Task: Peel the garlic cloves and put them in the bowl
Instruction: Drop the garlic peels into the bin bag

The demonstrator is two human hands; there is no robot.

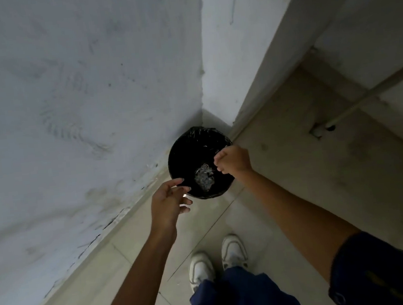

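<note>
A round black bin [179, 158] lined with a black bag stands on the floor in the wall corner. A pale heap of garlic skins [204, 176] lies at its bottom. My left hand [169, 202] hovers over the bin's near rim, fingers spread and loose, with nothing in it. My right hand [233, 159] hangs over the bin's right rim with its fingers curled downward; whether it holds anything is hidden. No garlic cloves or bowl show in this view.
White walls [78, 90] meet in a corner right behind the bin. A tiled floor [283, 169] spreads to the right, with a thin pipe [353, 105] along the far wall. My white shoes [217, 261] stand a step short of the bin.
</note>
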